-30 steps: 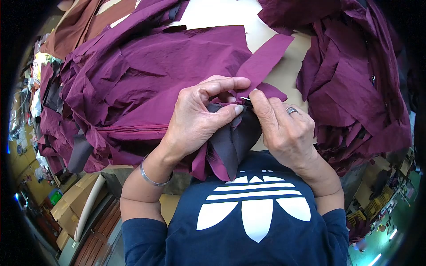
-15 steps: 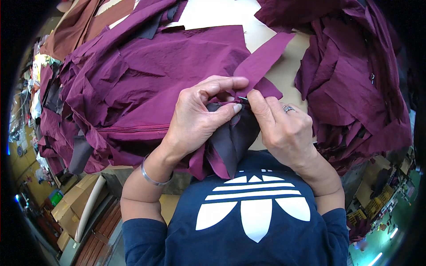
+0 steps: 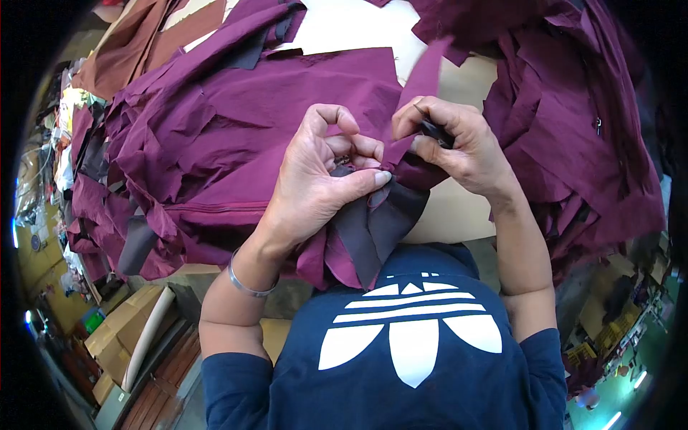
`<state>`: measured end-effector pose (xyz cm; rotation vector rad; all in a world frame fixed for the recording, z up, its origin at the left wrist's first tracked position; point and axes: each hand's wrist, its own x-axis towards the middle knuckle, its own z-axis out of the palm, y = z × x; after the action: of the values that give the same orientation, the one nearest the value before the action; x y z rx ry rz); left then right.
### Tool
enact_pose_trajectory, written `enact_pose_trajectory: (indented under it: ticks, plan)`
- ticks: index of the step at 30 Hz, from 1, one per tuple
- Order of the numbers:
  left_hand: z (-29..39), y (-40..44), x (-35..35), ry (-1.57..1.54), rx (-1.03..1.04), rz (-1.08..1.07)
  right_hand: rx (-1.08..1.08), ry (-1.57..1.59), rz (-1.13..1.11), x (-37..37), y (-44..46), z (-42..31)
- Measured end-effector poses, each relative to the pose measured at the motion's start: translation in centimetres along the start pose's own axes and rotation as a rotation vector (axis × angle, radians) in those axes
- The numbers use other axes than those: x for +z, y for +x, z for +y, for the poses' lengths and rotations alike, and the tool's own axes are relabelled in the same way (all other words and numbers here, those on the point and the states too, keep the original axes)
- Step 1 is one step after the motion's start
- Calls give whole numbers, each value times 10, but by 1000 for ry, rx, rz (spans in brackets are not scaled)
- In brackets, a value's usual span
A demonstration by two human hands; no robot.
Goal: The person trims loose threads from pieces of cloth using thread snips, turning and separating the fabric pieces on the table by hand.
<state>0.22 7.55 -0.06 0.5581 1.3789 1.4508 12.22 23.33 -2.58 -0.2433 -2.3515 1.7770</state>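
My left hand (image 3: 312, 175) pinches a bunched seam of maroon fabric (image 3: 287, 97) between thumb and fingers, its index finger raised and curled. Opposite it, my right hand (image 3: 469, 147) grips the maroon fabric strip (image 3: 424, 75) just above that seam. A small black-handled tool (image 3: 436, 132) is tucked inside the right hand; its tip is hidden, so I cannot tell its kind. Dark grey lining (image 3: 398, 215) hangs below both hands against my shirt. A maroon zip (image 3: 226, 207) runs leftwards across the cloth beside my left wrist.
Another heap of maroon cloth (image 3: 548, 129) lies to the right, with a zip pull showing. Brown fabric (image 3: 125, 54) is at the upper left. Tan board (image 3: 455, 211) shows between the heaps. A cardboard box (image 3: 125, 326) and a rolled tube (image 3: 148, 337) stand low on the left.
My right hand has moved up and turned, now pinching the strip. The tool's metal tip, visible at the seam before, is out of sight. My left fingers have shifted while still holding the seam.
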Motion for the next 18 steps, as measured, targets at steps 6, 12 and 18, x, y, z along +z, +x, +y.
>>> enact_pose_trajectory:
  ticks: [6,12,18]
  plan:
    - [2,-9,-1,546,369,-8,-158,-285,-34,-8,17,-26]
    - [44,-15,-7,1225,118,-352,-489,-490,51,15,45,-48]
    - [64,-12,-21,471,277,213,-567,-357,179,22,25,-69]
